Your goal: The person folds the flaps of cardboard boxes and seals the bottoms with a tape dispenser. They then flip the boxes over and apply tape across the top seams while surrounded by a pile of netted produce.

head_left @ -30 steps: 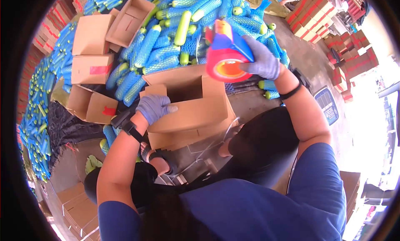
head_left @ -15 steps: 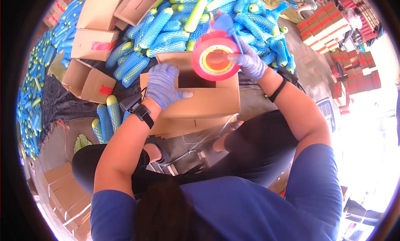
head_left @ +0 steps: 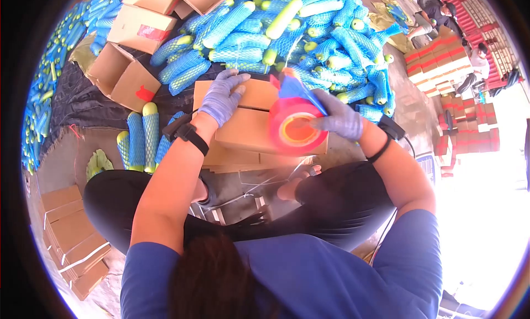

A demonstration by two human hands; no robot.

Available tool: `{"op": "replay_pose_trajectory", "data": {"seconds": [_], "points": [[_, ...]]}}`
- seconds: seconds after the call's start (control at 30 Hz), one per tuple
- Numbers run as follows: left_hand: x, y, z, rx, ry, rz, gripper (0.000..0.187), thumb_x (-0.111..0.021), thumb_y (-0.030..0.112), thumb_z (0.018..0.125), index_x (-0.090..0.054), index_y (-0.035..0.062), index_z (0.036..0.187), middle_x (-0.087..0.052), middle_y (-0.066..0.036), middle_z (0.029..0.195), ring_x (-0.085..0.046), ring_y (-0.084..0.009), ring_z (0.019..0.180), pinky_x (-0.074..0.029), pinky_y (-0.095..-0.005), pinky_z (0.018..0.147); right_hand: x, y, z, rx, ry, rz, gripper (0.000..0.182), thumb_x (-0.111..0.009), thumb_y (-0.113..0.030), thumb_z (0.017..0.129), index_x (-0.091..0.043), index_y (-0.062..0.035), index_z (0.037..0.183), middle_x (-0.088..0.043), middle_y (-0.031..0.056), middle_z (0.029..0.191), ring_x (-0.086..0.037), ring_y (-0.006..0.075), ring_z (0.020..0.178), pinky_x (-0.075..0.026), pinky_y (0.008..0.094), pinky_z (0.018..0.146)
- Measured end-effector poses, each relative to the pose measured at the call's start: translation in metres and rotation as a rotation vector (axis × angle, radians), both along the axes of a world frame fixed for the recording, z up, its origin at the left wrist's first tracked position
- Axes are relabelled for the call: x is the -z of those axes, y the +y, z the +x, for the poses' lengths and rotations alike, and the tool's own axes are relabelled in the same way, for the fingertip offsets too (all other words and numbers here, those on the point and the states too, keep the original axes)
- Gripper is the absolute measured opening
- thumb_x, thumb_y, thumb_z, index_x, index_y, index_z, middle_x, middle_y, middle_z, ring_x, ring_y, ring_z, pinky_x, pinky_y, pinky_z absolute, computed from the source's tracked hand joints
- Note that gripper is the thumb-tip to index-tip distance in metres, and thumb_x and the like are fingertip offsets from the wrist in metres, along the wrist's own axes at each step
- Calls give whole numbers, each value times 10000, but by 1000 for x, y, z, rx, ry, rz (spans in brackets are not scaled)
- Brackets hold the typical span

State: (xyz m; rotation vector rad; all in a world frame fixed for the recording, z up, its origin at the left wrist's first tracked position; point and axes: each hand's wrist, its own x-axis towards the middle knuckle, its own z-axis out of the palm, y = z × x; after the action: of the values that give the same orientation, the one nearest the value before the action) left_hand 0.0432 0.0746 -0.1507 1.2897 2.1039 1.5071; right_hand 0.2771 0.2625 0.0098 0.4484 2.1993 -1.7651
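Observation:
A cardboard box [head_left: 243,130] stands between my knees, its top flaps folded together with a narrow seam showing. My left hand [head_left: 222,98], in a grey-blue glove, lies on the left end of the flaps with its fingers stretched out. In my right hand [head_left: 341,119], gloved the same way, is a tape dispenser [head_left: 298,89] with a blue body. Its big roll of pinkish-red tape [head_left: 280,132], slightly blurred, hangs over the right part of the box's near side.
Beyond the box lies a heap of green, long vegetables in blue netting [head_left: 243,37]. An open carton [head_left: 124,79] stands at left, near several netted vegetables [head_left: 150,137]. Flattened cartons [head_left: 72,225] lie lower left. Taped boxes [head_left: 439,57] are stacked upper right, with people nearby.
The box's flaps, open before, are now folded down. My left hand has moved up onto them. My right hand has brought the tape dispenser lower and nearer to me.

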Motion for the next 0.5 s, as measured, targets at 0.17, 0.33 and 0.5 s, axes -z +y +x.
{"op": "replay_pose_trajectory", "data": {"seconds": [0.17, 0.33, 0.5], "points": [[-10, 3, -2, -18, 42, -87, 361, -637, 11, 902, -664, 82, 1255, -490, -134, 1304, -508, -281, 1227, -405, -339, 1085, -25, 10, 15, -156, 611, 722, 812, -840, -131, 775, -444, -84, 1482, -559, 189, 1248, -578, 301, 1145, -471, 385, 989], [-11, 1, -1, -31, 103, -124, 314, -639, 49, 912, -678, 84, 1222, -517, -143, 1303, -500, -322, 1248, -408, -359, 1086, -14, 13, 10, -267, 390, 817, 819, -790, -63, 790, -422, -133, 1518, -522, 146, 1116, -542, 326, 1017, -455, 398, 955], [-54, -6, 26, -264, 620, -165, 207, -631, 176, 942, -700, 63, 1102, -644, -126, 1144, -588, -344, 1093, -483, -392, 932, -11, 9, 12, -298, 432, 844, 717, -797, -155, 809, -507, -185, 1464, -545, 168, 1086, -570, 358, 970, -485, 415, 898]]}}
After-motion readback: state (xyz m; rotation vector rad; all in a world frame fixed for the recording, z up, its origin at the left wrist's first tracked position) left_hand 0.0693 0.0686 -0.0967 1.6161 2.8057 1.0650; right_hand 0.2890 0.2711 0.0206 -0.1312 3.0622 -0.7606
